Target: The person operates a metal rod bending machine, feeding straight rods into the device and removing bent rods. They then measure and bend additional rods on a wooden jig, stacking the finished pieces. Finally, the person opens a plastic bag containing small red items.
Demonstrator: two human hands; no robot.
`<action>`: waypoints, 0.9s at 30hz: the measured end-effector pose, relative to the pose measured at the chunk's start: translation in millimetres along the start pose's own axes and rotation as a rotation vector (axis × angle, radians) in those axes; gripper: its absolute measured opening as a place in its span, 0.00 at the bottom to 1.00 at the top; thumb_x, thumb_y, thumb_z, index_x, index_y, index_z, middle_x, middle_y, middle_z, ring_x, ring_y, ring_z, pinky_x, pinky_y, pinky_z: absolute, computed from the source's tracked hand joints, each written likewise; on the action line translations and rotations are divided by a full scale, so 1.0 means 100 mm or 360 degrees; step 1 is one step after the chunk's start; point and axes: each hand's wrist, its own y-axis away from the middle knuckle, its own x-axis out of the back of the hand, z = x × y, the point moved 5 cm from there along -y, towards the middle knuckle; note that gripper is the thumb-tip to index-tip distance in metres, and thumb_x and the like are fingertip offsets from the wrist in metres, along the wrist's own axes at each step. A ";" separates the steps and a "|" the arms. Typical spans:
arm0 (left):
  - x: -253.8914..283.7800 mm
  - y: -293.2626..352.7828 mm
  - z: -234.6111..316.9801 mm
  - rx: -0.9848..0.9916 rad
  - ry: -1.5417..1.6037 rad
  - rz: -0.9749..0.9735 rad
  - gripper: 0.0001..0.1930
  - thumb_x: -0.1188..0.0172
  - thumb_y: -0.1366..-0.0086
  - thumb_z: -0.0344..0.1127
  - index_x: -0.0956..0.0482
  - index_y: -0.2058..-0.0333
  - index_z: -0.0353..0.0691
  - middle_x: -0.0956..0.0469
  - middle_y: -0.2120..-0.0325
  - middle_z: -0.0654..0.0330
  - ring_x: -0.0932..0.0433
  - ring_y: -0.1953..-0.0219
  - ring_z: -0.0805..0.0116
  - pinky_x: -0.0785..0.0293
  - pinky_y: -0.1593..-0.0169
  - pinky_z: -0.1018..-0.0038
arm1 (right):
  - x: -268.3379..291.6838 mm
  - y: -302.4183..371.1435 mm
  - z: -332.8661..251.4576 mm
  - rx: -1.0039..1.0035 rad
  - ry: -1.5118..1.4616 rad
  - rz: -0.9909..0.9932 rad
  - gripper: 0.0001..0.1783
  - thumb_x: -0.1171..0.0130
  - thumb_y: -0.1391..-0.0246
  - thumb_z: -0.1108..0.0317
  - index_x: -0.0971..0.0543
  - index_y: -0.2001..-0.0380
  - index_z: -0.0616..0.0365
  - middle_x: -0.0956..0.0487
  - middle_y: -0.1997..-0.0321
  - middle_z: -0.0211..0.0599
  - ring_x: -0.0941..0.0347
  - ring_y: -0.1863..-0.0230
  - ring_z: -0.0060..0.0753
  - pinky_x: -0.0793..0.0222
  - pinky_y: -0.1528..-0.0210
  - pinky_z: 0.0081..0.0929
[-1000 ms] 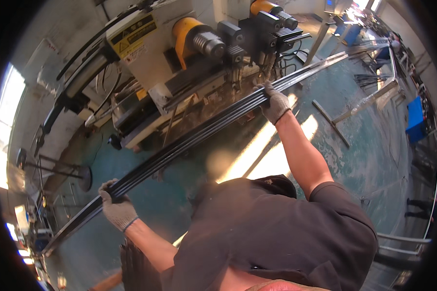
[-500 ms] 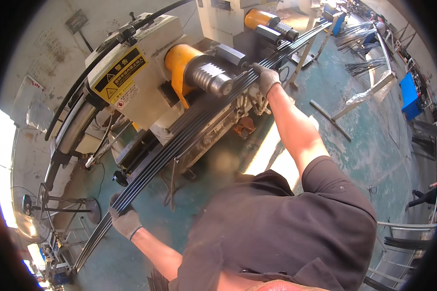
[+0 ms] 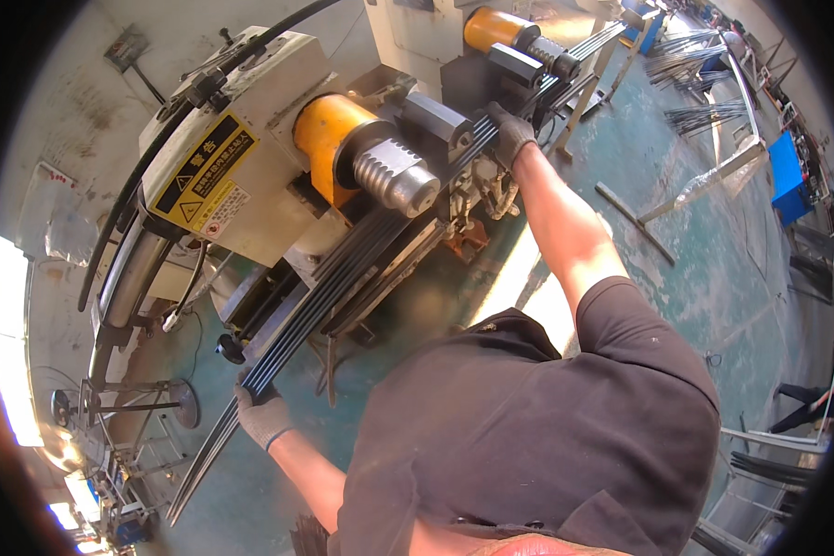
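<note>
A bundle of long dark steel bars (image 3: pixel 343 273) runs diagonally from lower left to upper right across a bending machine. My left hand (image 3: pixel 261 414), in a grey glove, grips the bundle at its lower left part. My right hand (image 3: pixel 511 130), also gloved, holds the same bundle at the upper right, beside a dark steel block (image 3: pixel 435 116). A yellow cylinder with a ribbed grey roller (image 3: pixel 385 167) sits just above the bars. My dark shirt fills the lower middle.
The cream machine housing (image 3: pixel 241 157) with a yellow warning label stands at left. A second yellow-roller unit (image 3: pixel 500 32) is further back. Loose bars (image 3: pixel 695 116), a blue box (image 3: pixel 786 176) and metal stands (image 3: pixel 139 403) lie on the green floor.
The view has closed in on the machine. The bundle has shifted in against the ribbed roller, and both hands moved with it, the right one now beside the steel block.
</note>
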 end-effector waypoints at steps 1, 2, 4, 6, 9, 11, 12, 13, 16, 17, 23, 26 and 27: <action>-0.03 0.01 -0.07 0.0024 -0.0010 -0.0051 0.19 0.47 0.18 0.39 0.20 0.45 0.26 0.17 0.46 0.46 0.20 0.39 0.51 0.28 0.28 0.54 | 0.01 -0.04 0.01 0.0023 -0.0037 0.0018 0.12 0.32 0.33 0.63 0.15 0.57 0.64 0.13 0.62 0.39 0.15 0.68 0.37 0.16 0.66 0.37; -0.03 0.02 -0.10 0.0031 -0.0039 -0.0055 0.19 0.47 0.17 0.40 0.20 0.44 0.26 0.17 0.46 0.46 0.21 0.39 0.51 0.28 0.28 0.54 | 0.02 -0.11 0.02 0.0046 -0.0074 0.0035 0.14 0.30 0.36 0.63 0.16 0.58 0.64 0.13 0.64 0.39 0.15 0.70 0.37 0.18 0.67 0.37; -0.07 0.06 -0.17 0.0045 -0.0094 -0.0063 0.20 0.47 0.17 0.40 0.21 0.44 0.26 0.18 0.46 0.46 0.21 0.39 0.51 0.28 0.29 0.55 | 0.07 -0.25 0.03 0.0082 -0.0121 0.0061 0.16 0.29 0.39 0.61 0.16 0.58 0.66 0.14 0.65 0.39 0.16 0.71 0.36 0.20 0.67 0.37; -0.14 0.07 -0.19 0.0037 -0.0136 -0.0109 0.20 0.47 0.17 0.40 0.20 0.43 0.26 0.17 0.46 0.47 0.20 0.39 0.52 0.28 0.28 0.56 | 0.07 -0.37 0.05 0.0106 -0.0141 0.0067 0.19 0.29 0.39 0.59 0.15 0.58 0.67 0.14 0.64 0.40 0.16 0.69 0.36 0.20 0.65 0.36; -0.29 0.13 -0.16 0.0035 -0.0156 -0.0067 0.20 0.47 0.17 0.41 0.20 0.42 0.28 0.16 0.46 0.48 0.19 0.40 0.54 0.27 0.29 0.57 | 0.14 -0.39 0.14 0.0069 -0.0066 0.0102 0.12 0.31 0.32 0.63 0.16 0.56 0.63 0.12 0.63 0.40 0.13 0.67 0.39 0.13 0.64 0.38; -0.28 0.05 -0.16 0.0058 -0.0161 -0.0037 0.19 0.45 0.18 0.41 0.18 0.42 0.30 0.15 0.46 0.50 0.18 0.41 0.56 0.26 0.30 0.59 | 0.14 -0.43 0.14 0.0115 -0.0009 0.0079 0.13 0.30 0.32 0.63 0.16 0.56 0.63 0.12 0.63 0.40 0.13 0.67 0.38 0.13 0.65 0.39; -0.29 0.05 -0.17 0.0066 -0.0158 -0.0047 0.19 0.45 0.18 0.40 0.18 0.42 0.31 0.15 0.45 0.50 0.18 0.41 0.56 0.26 0.30 0.59 | 0.15 -0.44 0.17 0.0130 0.0015 0.0071 0.13 0.30 0.32 0.62 0.16 0.56 0.63 0.13 0.63 0.40 0.13 0.67 0.38 0.13 0.65 0.39; -0.32 0.02 -0.20 0.0075 -0.0155 -0.0058 0.19 0.44 0.18 0.40 0.18 0.42 0.31 0.15 0.45 0.51 0.18 0.41 0.56 0.26 0.31 0.59 | 0.17 -0.47 0.16 0.0136 0.0010 0.0070 0.13 0.30 0.32 0.62 0.16 0.56 0.63 0.13 0.63 0.39 0.14 0.68 0.38 0.13 0.65 0.39; -0.40 0.01 -0.36 0.0139 -0.0112 -0.0101 0.17 0.42 0.20 0.39 0.17 0.42 0.32 0.15 0.45 0.52 0.18 0.41 0.55 0.24 0.31 0.59 | 0.13 -0.47 0.07 0.0123 -0.0050 0.0096 0.11 0.31 0.32 0.63 0.15 0.57 0.61 0.13 0.63 0.38 0.14 0.68 0.37 0.13 0.66 0.38; -0.42 -0.01 -0.43 0.0150 -0.0074 -0.0063 0.17 0.41 0.20 0.38 0.17 0.42 0.32 0.15 0.45 0.52 0.18 0.41 0.55 0.24 0.31 0.59 | 0.12 -0.43 0.07 0.0098 -0.0098 0.0128 0.10 0.31 0.32 0.64 0.15 0.57 0.61 0.13 0.63 0.38 0.14 0.69 0.36 0.14 0.66 0.38; -0.64 0.07 -0.81 0.0243 -0.0117 -0.0108 0.15 0.42 0.20 0.37 0.17 0.43 0.34 0.16 0.45 0.54 0.18 0.40 0.54 0.24 0.30 0.58 | -0.15 0.16 0.33 0.0109 0.0076 0.0090 0.07 0.31 0.35 0.69 0.13 0.57 0.61 0.14 0.63 0.34 0.16 0.66 0.31 0.17 0.64 0.32; -0.75 0.13 -0.84 0.0194 -0.0185 0.0102 0.16 0.42 0.20 0.37 0.18 0.43 0.34 0.16 0.44 0.53 0.19 0.39 0.54 0.24 0.30 0.57 | -0.12 0.15 0.33 0.0209 0.0281 -0.0066 0.08 0.33 0.35 0.70 0.13 0.57 0.62 0.15 0.62 0.34 0.18 0.64 0.29 0.19 0.64 0.30; -0.78 0.11 -0.84 0.0219 -0.0183 -0.0051 0.16 0.41 0.20 0.38 0.19 0.42 0.34 0.16 0.44 0.52 0.19 0.39 0.53 0.24 0.30 0.56 | -0.13 0.14 0.28 0.0238 0.0345 -0.0134 0.09 0.34 0.34 0.69 0.13 0.57 0.63 0.15 0.62 0.35 0.18 0.64 0.29 0.19 0.64 0.30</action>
